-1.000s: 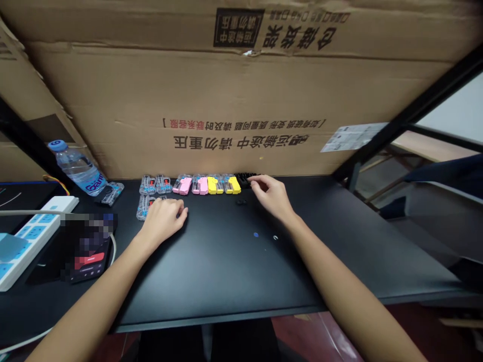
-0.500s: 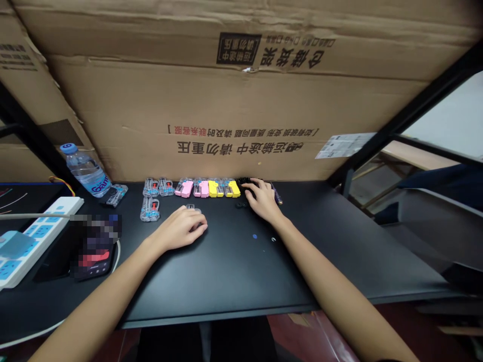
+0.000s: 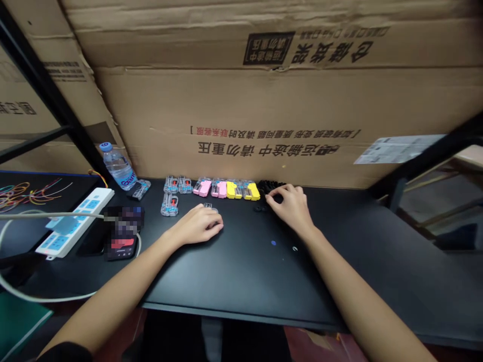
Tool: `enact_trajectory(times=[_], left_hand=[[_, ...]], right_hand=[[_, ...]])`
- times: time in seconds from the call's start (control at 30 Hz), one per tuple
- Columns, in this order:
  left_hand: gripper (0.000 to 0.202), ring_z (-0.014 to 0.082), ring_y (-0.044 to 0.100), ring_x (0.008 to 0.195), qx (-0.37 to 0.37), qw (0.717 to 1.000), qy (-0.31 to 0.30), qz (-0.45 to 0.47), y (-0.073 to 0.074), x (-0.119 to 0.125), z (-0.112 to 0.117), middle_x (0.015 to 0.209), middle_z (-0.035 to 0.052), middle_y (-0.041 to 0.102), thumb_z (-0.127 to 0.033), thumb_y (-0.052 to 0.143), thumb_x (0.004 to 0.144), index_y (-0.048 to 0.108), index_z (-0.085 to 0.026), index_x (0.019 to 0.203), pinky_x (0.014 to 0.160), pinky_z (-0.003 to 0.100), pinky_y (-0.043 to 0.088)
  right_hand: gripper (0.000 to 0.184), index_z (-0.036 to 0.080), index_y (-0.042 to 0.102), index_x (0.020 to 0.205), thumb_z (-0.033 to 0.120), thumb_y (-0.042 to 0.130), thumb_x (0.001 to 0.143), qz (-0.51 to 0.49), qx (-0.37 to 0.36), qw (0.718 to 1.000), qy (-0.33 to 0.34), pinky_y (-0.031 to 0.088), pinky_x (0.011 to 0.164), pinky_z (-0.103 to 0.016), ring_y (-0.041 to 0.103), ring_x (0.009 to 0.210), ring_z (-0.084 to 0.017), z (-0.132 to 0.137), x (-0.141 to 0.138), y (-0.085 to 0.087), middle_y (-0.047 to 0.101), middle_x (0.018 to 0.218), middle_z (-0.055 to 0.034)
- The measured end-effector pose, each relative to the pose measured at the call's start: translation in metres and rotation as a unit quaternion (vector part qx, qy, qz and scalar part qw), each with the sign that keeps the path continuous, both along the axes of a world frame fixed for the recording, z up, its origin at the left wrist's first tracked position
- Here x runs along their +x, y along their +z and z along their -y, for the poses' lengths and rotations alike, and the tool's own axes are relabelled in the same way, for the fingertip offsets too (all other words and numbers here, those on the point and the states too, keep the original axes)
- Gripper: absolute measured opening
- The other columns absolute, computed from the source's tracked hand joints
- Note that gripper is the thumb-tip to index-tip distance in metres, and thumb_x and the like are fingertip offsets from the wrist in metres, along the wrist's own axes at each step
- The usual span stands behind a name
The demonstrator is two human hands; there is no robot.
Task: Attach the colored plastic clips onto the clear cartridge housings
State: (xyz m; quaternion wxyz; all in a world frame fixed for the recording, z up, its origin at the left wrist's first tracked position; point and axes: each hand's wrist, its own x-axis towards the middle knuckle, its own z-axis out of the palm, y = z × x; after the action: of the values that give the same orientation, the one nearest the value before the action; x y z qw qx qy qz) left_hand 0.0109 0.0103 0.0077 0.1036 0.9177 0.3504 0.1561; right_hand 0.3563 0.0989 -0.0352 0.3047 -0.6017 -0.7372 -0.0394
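A row of small plastic pieces lies at the back of the black desk (image 3: 245, 271): clear ones (image 3: 177, 184), pink ones (image 3: 211, 188), yellow ones (image 3: 243, 190) and black ones (image 3: 268, 186). One more clear piece (image 3: 169, 205) sits in front of the row. My left hand (image 3: 199, 226) rests palm down with its fingers curled over a clear piece (image 3: 209, 206) that peeks out at the fingertips. My right hand (image 3: 290, 203) has bent fingers on the black pieces at the row's right end. A small black part (image 3: 258, 208) lies just left of it.
A cardboard wall (image 3: 264, 110) stands right behind the row. At the left are a water bottle (image 3: 118, 168), a white power strip (image 3: 75, 221) with a cable, and a phone (image 3: 123, 236). A blue dot (image 3: 273, 243) and a small ring (image 3: 295, 248) lie on the desk.
My left hand slid right from the loose clear pieces to the desk in front of the pink ones. My right hand stayed at the black pieces. The view turned left.
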Motion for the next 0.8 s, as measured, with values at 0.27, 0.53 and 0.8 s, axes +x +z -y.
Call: enact_trajectory(times=[0.27,0.53,0.8], left_hand=[[0.04,0.0307,0.076,0.099,0.119,0.961,0.22,-0.122,0.042,-0.016,0.013,0.1,0.0149,0.081,-0.036,0.04,0.112,0.073,-0.016,0.106,0.094,0.046,0.045],[0.083,0.0488,0.071,0.126,-0.176,0.838,0.478,-0.197,0.061,-0.06,0.011,0.136,0.0301,0.073,-0.08,0.034,0.101,0.074,-0.013,0.128,0.099,0.058,0.054],[0.098,0.049,0.07,0.128,-0.213,0.84,0.473,-0.159,0.059,-0.065,0.008,0.139,0.0308,0.071,-0.089,0.031,0.095,0.075,-0.009,0.131,0.102,0.054,0.056]], right_hand=[[0.022,0.024,0.079,0.088,0.039,0.062,0.089,-0.045,-0.004,0.999,-0.011,0.048,0.093,-0.052,0.058,0.101,-0.035,-0.002,-0.003,0.0,0.072,0.102,-0.0139],[0.024,0.023,0.078,0.085,0.041,0.061,0.087,-0.117,0.034,0.993,-0.003,0.052,0.096,-0.054,0.064,0.095,-0.033,-0.015,0.009,-0.008,0.074,0.097,-0.0136],[0.024,0.022,0.079,0.085,0.039,0.063,0.085,-0.116,0.021,0.993,0.01,0.054,0.094,-0.05,0.069,0.093,-0.033,-0.014,0.011,-0.002,0.077,0.096,-0.0142]])
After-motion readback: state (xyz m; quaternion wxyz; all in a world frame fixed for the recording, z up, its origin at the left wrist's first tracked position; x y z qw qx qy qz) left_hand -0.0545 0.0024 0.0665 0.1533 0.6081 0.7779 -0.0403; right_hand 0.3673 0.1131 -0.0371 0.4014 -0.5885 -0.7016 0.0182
